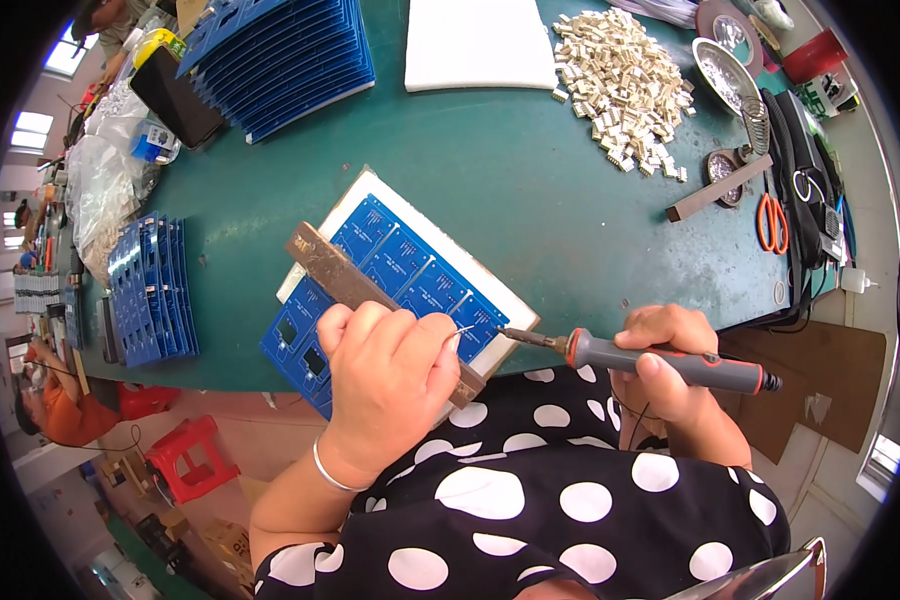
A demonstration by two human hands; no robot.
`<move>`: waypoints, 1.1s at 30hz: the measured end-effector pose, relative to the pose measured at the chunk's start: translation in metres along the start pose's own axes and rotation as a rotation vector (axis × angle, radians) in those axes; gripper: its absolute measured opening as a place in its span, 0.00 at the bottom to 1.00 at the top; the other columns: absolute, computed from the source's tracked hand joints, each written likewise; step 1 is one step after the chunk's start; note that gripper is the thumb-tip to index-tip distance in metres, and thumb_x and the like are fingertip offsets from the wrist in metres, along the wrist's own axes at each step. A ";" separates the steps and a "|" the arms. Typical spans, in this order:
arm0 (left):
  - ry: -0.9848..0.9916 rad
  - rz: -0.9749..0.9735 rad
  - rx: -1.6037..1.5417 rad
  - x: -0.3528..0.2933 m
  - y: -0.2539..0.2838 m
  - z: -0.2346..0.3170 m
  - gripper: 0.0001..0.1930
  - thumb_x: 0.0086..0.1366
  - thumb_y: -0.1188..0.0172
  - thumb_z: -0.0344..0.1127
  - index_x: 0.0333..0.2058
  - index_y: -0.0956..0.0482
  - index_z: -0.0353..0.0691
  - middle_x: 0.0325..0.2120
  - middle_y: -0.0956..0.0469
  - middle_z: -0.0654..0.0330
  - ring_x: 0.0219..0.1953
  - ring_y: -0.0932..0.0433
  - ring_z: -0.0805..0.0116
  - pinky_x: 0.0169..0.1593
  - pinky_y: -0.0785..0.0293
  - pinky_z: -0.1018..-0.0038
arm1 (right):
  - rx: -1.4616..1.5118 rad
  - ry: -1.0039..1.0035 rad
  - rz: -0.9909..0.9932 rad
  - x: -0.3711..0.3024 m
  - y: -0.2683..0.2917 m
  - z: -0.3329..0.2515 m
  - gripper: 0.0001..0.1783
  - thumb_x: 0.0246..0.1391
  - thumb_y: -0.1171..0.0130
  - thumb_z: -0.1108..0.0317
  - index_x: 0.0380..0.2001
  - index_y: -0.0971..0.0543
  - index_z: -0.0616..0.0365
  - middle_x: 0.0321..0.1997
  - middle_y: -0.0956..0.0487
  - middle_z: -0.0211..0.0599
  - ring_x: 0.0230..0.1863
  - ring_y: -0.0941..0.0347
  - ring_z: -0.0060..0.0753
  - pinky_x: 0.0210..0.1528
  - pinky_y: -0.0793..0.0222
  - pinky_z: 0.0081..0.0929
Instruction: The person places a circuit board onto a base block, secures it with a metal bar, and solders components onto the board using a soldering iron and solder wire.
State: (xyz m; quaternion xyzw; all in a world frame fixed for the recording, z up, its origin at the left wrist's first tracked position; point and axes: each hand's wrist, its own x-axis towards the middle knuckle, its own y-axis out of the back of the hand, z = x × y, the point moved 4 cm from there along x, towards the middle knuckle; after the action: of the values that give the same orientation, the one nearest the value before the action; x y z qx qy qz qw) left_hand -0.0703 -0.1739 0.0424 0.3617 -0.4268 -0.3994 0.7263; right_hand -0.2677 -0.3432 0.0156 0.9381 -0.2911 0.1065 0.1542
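Note:
A blue circuit board panel [403, 262] lies tilted on a white foam pad [362, 190] at the table's near edge. Across the panel rests a worn brown bar [330, 262]. My left hand [385, 375] is closed over the bar, thumb and forefinger pinching a thin silvery solder wire [464, 329] whose end points at the panel's right part. In my right hand [670, 350] is a grey and orange soldering iron [610, 355], held from the right. Its dark tip is at the panel's right edge, close to the wire; whether they touch I cannot tell.
Blue boards stand stacked at the back left [290, 70] and left [150, 290]. White foam [480, 45] and a heap of small cream connectors [620, 90] lie at the back. To the right are a coiled iron stand [755, 125], a metal bar [720, 188] and orange scissors [772, 222].

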 end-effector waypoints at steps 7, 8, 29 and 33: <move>-0.036 -0.053 -0.046 -0.008 -0.015 0.006 0.10 0.47 0.35 0.24 0.26 0.26 0.46 0.21 0.27 0.68 0.26 0.30 0.65 0.42 0.42 0.65 | 0.106 -0.028 0.069 -0.014 -0.001 0.004 0.12 0.52 0.40 0.66 0.33 0.20 0.65 0.22 0.22 0.39 0.18 0.29 0.30 0.23 0.35 0.27; -0.042 -0.060 -0.036 -0.008 -0.015 0.007 0.10 0.47 0.35 0.23 0.26 0.26 0.46 0.21 0.27 0.68 0.26 0.31 0.65 0.42 0.42 0.65 | 0.089 -0.032 0.063 -0.015 -0.002 0.005 0.12 0.52 0.40 0.66 0.33 0.20 0.65 0.22 0.22 0.39 0.18 0.29 0.30 0.23 0.34 0.27; -0.111 -0.110 0.079 0.007 -0.020 0.013 0.11 0.49 0.35 0.30 0.24 0.31 0.46 0.17 0.33 0.66 0.27 0.33 0.64 0.41 0.40 0.63 | 0.002 -0.070 0.009 -0.008 -0.008 0.004 0.11 0.52 0.39 0.64 0.32 0.19 0.62 0.28 0.18 0.41 0.23 0.22 0.36 0.28 0.27 0.29; -0.107 -0.120 0.086 0.008 -0.021 0.013 0.11 0.49 0.35 0.30 0.24 0.31 0.46 0.17 0.32 0.66 0.27 0.32 0.64 0.41 0.40 0.63 | -0.007 -0.053 0.015 -0.006 -0.008 0.004 0.11 0.52 0.39 0.64 0.32 0.18 0.61 0.28 0.18 0.41 0.23 0.21 0.36 0.28 0.27 0.29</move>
State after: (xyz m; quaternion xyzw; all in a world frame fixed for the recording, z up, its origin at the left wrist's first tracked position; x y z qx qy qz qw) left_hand -0.0850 -0.1926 0.0317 0.3956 -0.4594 -0.4422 0.6610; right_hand -0.2673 -0.3354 0.0086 0.9379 -0.3026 0.0816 0.1487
